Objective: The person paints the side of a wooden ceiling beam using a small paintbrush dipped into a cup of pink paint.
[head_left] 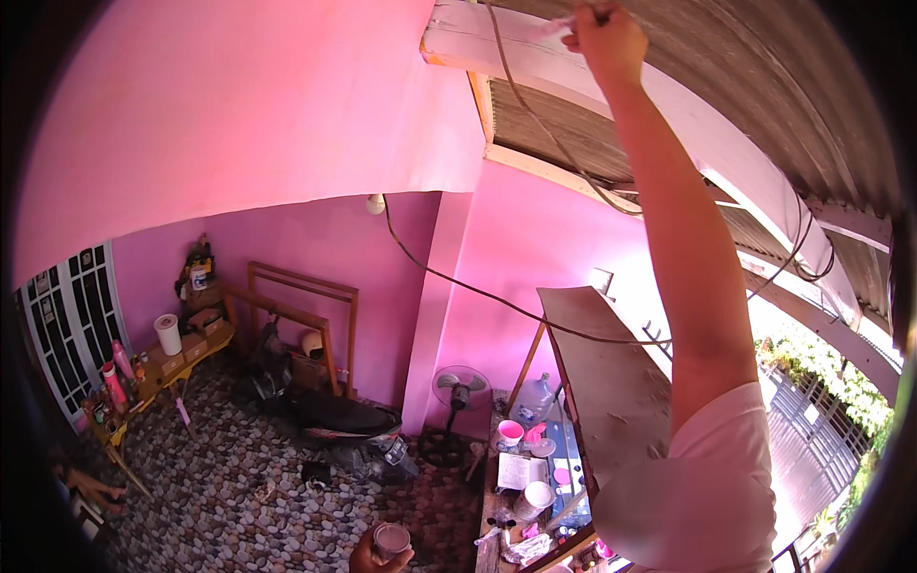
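Observation:
My right arm reaches up, and my right hand (611, 50) is closed around a paintbrush (556, 28) with pale, whitish-pink bristles. Its tip is against the whitish-pink roof beam (521, 46), just below the corrugated roof sheets; the handle is mostly hidden by my fingers. Low in the view, my left hand (368, 556) wraps round a small round cup (392, 539), held upright with its open top facing up. Something brownish-pink shows inside the cup. A dark cable (506, 72) hangs past the beam, left of my right hand.
A bulb (375, 204) hangs on the cable. Below stand a motorbike (344, 417), a fan (460, 389) and a yellow bench (191, 355) with containers. At right, a table holds a pink paint bucket (510, 435) and a water jug (535, 399), beside a tilted brown board (611, 382).

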A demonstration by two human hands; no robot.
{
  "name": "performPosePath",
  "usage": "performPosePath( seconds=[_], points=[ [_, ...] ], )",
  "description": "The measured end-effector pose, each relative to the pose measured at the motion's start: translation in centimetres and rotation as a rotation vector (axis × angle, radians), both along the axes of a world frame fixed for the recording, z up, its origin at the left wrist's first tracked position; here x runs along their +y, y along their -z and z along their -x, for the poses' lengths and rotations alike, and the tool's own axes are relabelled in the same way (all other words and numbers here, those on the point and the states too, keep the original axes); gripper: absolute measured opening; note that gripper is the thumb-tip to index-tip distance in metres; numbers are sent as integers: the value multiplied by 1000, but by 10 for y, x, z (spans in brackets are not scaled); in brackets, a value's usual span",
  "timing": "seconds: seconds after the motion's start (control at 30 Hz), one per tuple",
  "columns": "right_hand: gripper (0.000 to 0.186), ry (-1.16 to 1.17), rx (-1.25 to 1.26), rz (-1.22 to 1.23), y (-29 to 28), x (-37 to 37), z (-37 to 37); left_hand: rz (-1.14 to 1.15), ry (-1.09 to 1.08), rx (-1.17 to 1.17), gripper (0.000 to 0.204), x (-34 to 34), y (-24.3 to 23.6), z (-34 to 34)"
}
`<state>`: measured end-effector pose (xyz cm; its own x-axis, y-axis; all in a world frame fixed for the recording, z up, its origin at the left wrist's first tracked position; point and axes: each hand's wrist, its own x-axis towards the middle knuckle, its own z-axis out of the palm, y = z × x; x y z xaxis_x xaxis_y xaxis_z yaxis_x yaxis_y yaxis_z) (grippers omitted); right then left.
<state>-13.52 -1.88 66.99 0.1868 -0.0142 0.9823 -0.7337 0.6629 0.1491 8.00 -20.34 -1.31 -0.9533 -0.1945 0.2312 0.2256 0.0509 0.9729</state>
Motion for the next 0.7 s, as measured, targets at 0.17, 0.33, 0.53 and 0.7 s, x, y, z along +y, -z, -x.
performPosePath(
  seconds=[0.17,0.33,0.53,0.7],
  points=[
    [32,444,182,211,-12,87,-14,-22,-3,-8,56,-1,26,6],
    [29,857,377,141,-12,100,-41,-93,26,-72,54,0,4,1],
    [20,607,480,-94,3,42,-25,23,13,-36,51,7,0,1],
    [28,-135,59,-49,9,38,-23,-87,59,-16,48,15,-17,-9]
  ],
)
